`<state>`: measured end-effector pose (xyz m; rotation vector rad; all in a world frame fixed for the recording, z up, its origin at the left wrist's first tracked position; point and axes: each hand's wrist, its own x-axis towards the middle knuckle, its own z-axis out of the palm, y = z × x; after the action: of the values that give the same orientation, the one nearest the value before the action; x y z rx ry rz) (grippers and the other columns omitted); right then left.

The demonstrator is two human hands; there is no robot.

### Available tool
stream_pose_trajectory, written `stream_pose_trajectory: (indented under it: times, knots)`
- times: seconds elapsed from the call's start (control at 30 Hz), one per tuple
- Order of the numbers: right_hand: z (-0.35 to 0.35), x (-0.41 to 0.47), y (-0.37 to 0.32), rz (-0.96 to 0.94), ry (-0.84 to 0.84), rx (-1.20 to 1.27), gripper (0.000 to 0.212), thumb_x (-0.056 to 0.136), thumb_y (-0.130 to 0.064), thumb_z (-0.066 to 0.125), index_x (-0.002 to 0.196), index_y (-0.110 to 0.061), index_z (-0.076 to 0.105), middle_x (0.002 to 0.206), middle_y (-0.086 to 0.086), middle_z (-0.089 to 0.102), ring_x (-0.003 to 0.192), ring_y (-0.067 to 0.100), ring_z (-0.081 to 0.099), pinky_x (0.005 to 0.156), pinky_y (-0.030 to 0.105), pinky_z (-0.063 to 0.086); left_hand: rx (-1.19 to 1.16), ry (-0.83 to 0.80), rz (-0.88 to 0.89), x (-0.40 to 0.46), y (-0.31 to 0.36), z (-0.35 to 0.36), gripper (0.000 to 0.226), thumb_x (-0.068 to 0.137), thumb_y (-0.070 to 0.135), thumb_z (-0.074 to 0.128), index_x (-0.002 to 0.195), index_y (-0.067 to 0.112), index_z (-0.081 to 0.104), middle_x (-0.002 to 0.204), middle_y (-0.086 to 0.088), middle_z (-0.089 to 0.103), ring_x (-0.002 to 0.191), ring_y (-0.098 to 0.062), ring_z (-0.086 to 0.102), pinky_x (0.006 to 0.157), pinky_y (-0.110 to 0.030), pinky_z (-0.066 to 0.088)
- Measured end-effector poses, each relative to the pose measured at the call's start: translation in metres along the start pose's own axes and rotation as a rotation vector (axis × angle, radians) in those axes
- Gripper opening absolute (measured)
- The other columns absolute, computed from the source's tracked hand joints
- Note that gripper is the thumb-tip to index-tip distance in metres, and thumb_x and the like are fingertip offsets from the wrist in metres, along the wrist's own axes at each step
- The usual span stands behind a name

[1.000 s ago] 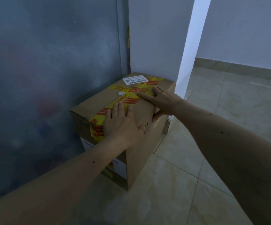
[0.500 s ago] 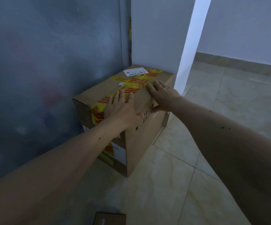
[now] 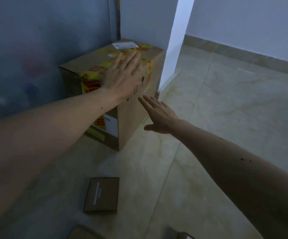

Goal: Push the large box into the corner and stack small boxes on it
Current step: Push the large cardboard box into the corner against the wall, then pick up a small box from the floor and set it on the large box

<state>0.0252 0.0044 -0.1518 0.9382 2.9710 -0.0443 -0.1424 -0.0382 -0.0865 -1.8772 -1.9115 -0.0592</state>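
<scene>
The large box (image 3: 133, 107) carries a white label (image 3: 125, 45) and printed tape (image 3: 95, 75), both too blurred to read.

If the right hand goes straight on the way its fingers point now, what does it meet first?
Most likely the right hand meets the side face of the large box, just ahead of its fingertips. From this one view I cannot tell whether they already touch.

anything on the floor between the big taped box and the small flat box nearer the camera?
No. In the head view, only bare floor tile separates the large box from the small flat box; the left forearm passes above, off to the side.
</scene>
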Motion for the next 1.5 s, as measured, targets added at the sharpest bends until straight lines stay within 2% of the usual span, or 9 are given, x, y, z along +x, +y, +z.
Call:
stream_pose_trajectory:
  times: [0.17,0.43,0.63,0.83,0.97,1.13,1.27,1.4,1.5]
  knots:
    - [0.037,-0.058,-0.021,0.006,-0.148,0.028,0.112,0.078,-0.044,0.074,0.155,-0.02,-0.003,0.165,0.007,0.002,0.152,0.028,0.006,0.121,0.048,0.013,-0.042,0.03,0.331,-0.05,0.033,0.0,0.063,0.1,0.038,0.023,0.151,0.004,0.011,0.162,-0.017,0.008,0.15,-0.029,0.005,0.12,-0.043,0.0]
    - [0.087,-0.171,-0.033,-0.021,-0.477,-0.02,0.116,0.071,-0.043,0.08,0.155,-0.018,0.003,0.164,0.006,0.011,0.151,0.026,0.011,0.122,0.046,0.014,-0.199,-0.739,0.336,-0.177,0.063,0.058,0.123,0.07,0.085,0.043,0.151,0.004,-0.005,0.163,-0.013,-0.005,0.15,-0.025,-0.002,0.119,-0.034,0.003]
    - [0.122,-0.255,-0.044,0.143,-0.74,-0.023,0.132,0.064,-0.056,0.079,0.153,-0.01,-0.007,0.165,0.011,-0.004,0.152,0.031,-0.002,0.12,0.05,0.004,-0.074,-1.016,0.332,-0.23,0.069,0.091,0.148,0.053,0.087,0.058,0.148,0.002,-0.017,0.161,-0.015,-0.018,0.149,-0.029,-0.013,0.121,-0.039,-0.001]
    - [0.148,-0.305,-0.063,0.337,-0.833,0.034,0.147,0.057,-0.061,0.08,0.15,-0.006,-0.019,0.162,0.014,-0.018,0.15,0.038,-0.011,0.116,0.064,0.01,0.027,-0.974,0.291,-0.252,0.09,0.094,0.144,0.058,0.066,0.076,0.148,-0.001,-0.016,0.162,-0.016,-0.008,0.149,-0.033,-0.001,0.119,-0.047,0.012]
    - [0.155,-0.305,-0.06,0.373,-0.729,0.079,0.144,0.056,-0.059,0.082,0.152,-0.012,-0.013,0.164,0.01,-0.002,0.15,0.036,0.005,0.113,0.061,0.025,-0.092,-0.899,0.275,-0.249,0.098,0.096,0.126,0.068,0.053,0.076,0.151,0.008,-0.008,0.162,-0.007,0.002,0.147,-0.028,0.013,0.113,-0.053,0.027]
    - [0.151,-0.275,-0.053,0.363,-0.477,0.215,0.136,0.058,-0.059,0.081,0.154,-0.02,-0.007,0.163,0.004,0.013,0.147,0.029,0.019,0.114,0.053,0.03,-0.18,-0.801,0.451,-0.243,0.114,0.096,0.134,0.064,0.061,0.076,0.15,0.013,-0.015,0.163,-0.004,-0.013,0.15,-0.023,-0.007,0.117,-0.054,0.01]
    - [0.152,-0.267,-0.053,0.432,-0.497,0.197,0.143,0.052,-0.056,0.086,0.153,-0.016,-0.007,0.162,0.005,0.009,0.147,0.033,0.013,0.112,0.057,0.028,-0.114,-0.903,0.298,-0.24,0.119,0.095,0.147,0.055,0.049,0.086,0.149,0.017,-0.023,0.159,-0.005,-0.026,0.147,-0.032,-0.019,0.11,-0.068,0.01]
    - [0.161,-0.263,-0.063,0.431,-0.458,0.249,0.122,0.061,-0.04,0.086,0.15,-0.012,0.007,0.147,0.008,0.032,0.132,0.029,0.032,0.101,0.043,0.046,-0.209,-0.899,0.283,-0.237,0.123,0.092,0.128,0.061,0.038,0.086,0.15,0.018,-0.002,0.155,-0.008,0.012,0.139,-0.033,0.024,0.098,-0.049,0.044]
    - [0.166,-0.252,-0.075,0.413,-0.409,0.29,0.119,0.062,-0.043,0.084,0.15,-0.013,0.01,0.143,0.007,0.035,0.129,0.029,0.034,0.1,0.043,0.047,-0.265,-0.851,0.22,-0.239,0.134,0.092,0.117,0.058,0.037,0.085,0.146,0.017,0.011,0.142,-0.008,0.026,0.118,-0.031,0.043,0.075,-0.037,0.046]
